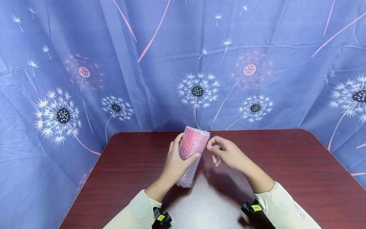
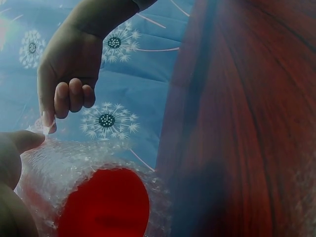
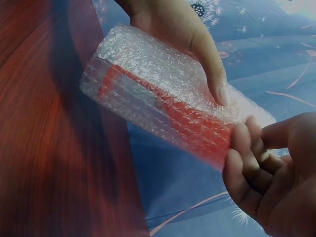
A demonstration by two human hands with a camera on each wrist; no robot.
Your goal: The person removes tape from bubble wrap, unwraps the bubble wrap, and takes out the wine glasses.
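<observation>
A bubble-wrapped package (image 1: 192, 152) with a red thing inside is held up tilted over the table. One end of the red thing, flat and rounded, shows in the left wrist view (image 2: 108, 205); its exact kind is hidden by the wrap. My left hand (image 1: 175, 162) grips the package round its side, thumb across the front. At the package's upper right corner, my right hand (image 1: 227, 152) pinches the edge of the bubble wrap (image 3: 197, 118) between thumb and index finger. Its other fingers are curled in, as the left wrist view shows.
Beneath the hands lies a dark red wooden table (image 1: 137, 159), with a bright glare patch near its front. A blue curtain (image 1: 160, 79) printed with dandelions hangs behind and along the sides. Black cameras (image 1: 251, 207) are strapped to both wrists.
</observation>
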